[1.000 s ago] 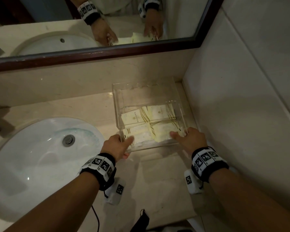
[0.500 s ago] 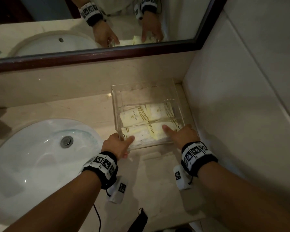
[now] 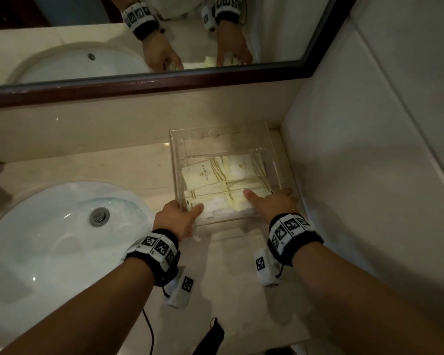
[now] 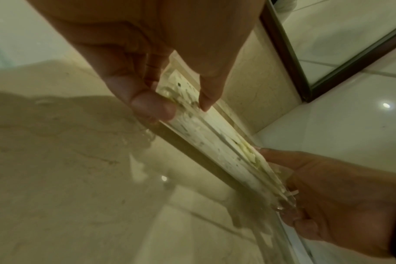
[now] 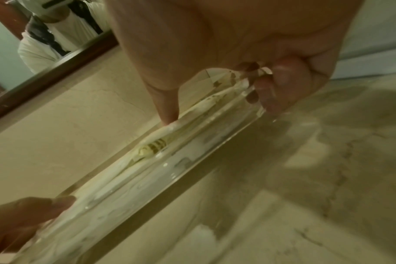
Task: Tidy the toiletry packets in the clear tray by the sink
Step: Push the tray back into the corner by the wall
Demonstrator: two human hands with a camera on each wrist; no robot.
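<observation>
Head view: the clear tray (image 3: 273, 149) sits on the counter between the sink (image 3: 49, 239) and the wall, now nudged slightly back, suggesting final squaring. Left wrist view: the left hand (image 4: 161, 75) pinches its near wall, thumb inside. Right wrist view: the right hand (image 5: 226, 59) grips likewise, thumb pressing the packets (image 5: 151, 142).

The print on the packets (image 3: 207, 175) is too small to read. The sink (image 3: 49, 242) runs off the left edge, and the tray's (image 5: 192, 151) near wall blurs in the right wrist view.
</observation>
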